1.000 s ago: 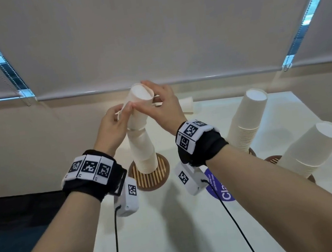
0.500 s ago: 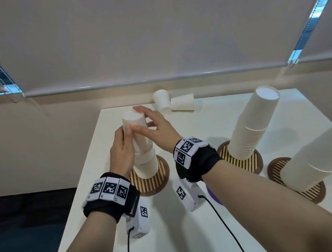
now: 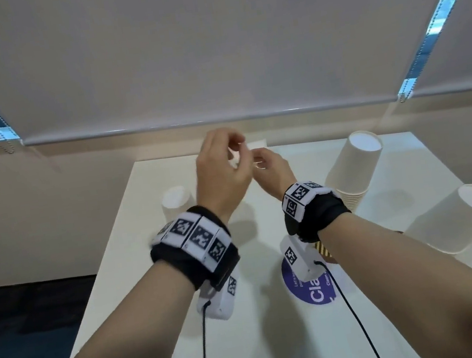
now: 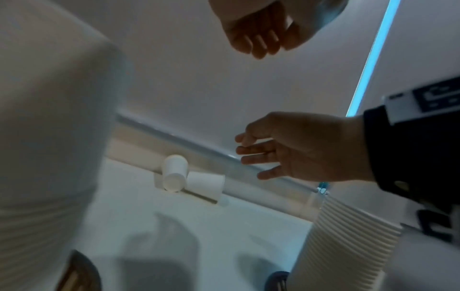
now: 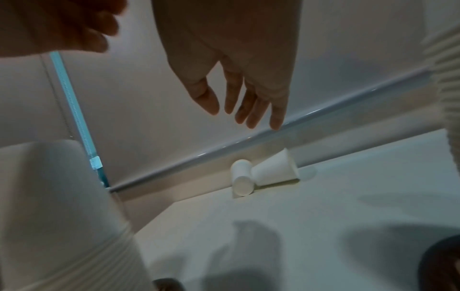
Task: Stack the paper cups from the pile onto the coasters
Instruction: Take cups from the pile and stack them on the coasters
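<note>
Reaching over the white bench [image 3: 281,339], both hands are seen above two loose paper cups [image 5: 263,173] lying on their sides, touching, at the far edge; the left hand [image 3: 222,177] is loosely curled and holds nothing, the right hand [image 5: 239,74] spread with empty grip; three white, ribbed cup stacks [image 3: 355,171] are counted; a purple sticker [image 3: 314,292] is partly hidden by a wrist camera [image 3: 301,260].

Both forearms reached forward, wrists close together and raised. The left hand [image 3: 222,177] hung with fingers loosely curled, holding nothing; the right hand [image 3: 273,170] spread its fingers [image 5: 251,110] straight, empty too.
</note>
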